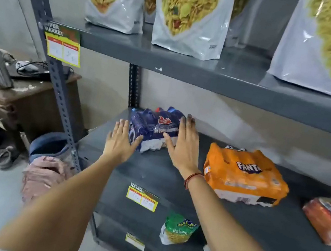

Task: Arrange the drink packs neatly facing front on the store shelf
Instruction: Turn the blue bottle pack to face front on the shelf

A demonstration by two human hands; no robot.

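My left hand (121, 139) lies flat, fingers spread, against the left side of the dark blue plastic-wrapped drink pack (155, 128) at the back left of the grey metal shelf (173, 177). My right hand (183, 144) presses open-palmed on its right side; neither grip is closed around it. At three o'clock, well apart, lies the orange Fanta pack (244, 174), skewed.

Both forearms were bare, with no sleeves showing up to the lower edge of the view. The right hand (185, 144) had a thin red thread bracelet (192, 180) tied round its wrist. The left hand (120, 141) wore nothing; neither showed rings.
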